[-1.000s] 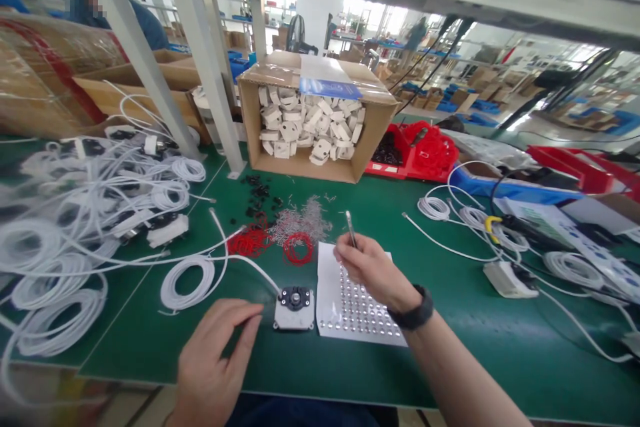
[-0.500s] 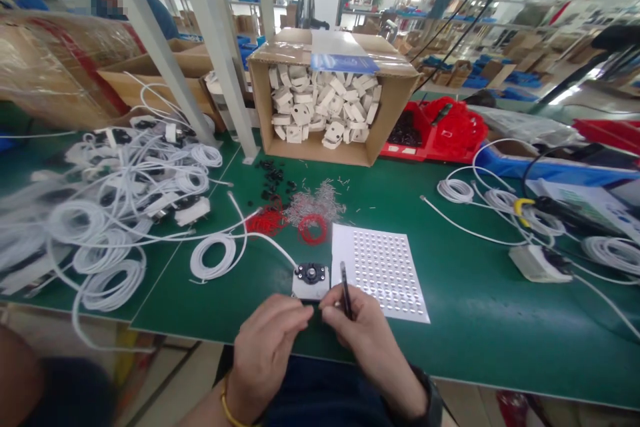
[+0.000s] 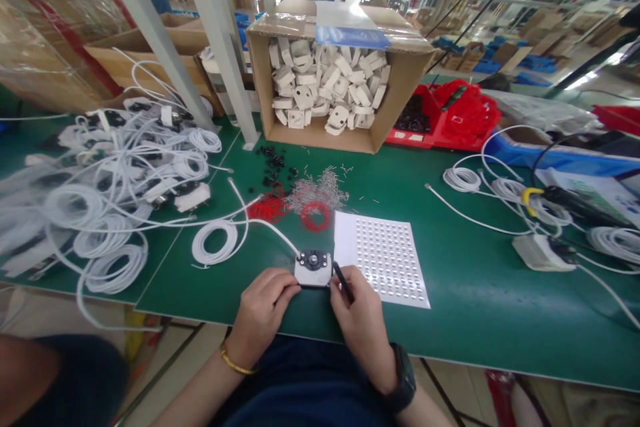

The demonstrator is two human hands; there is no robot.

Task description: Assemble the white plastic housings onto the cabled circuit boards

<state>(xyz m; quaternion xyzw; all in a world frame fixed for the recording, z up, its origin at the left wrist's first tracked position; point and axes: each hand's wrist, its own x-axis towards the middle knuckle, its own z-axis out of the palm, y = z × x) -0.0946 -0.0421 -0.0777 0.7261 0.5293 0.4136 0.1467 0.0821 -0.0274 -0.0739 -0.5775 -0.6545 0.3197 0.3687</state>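
Note:
A white cable device point(image 3: 314, 278) with a black, screwed-on fitting around a round centre lies on the green bench in front of me. A white cable point(image 3: 278, 232) runs from its upper left corner. My left hand point(image 3: 266, 300) is closed, its thumb and fingertips pinching the lower left corner of the device. My right hand point(image 3: 358, 307) is closed around a slim black pen-like tool point(image 3: 343, 280), which points up and to the left. Its fingertips are at the device's right edge; whether they also grip it is hard to see.
A sheet of small clear round dots point(image 3: 385, 260) lies right of the device. Beyond are a red ring bundle point(image 3: 315, 216), loose screws point(image 3: 320, 188) and black bits point(image 3: 273, 161). A cardboard box point(image 3: 345, 140) holds white housings. Coiled white cables point(image 3: 100, 213) heap at left.
Both hands have moved apart to the device's two sides. My left hand has gone from loosely open to pinching its corner. The black tool has tilted further left. The camera view has shifted.

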